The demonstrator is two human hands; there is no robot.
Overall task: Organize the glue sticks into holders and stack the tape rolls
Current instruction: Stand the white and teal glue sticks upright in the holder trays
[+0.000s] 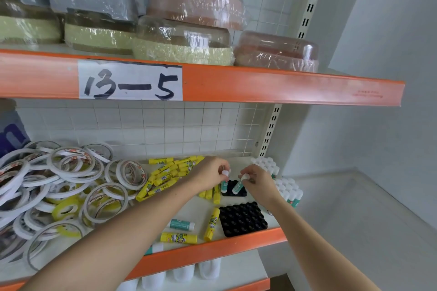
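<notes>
While yellow glue sticks (165, 173) crowd nearby, both hands' grips pinch teal sticks, seemingly over a holder (234, 192).

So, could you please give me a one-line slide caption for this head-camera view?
Both hands, left hand and right hand, each set a teal glue stick into a black holder.
</notes>
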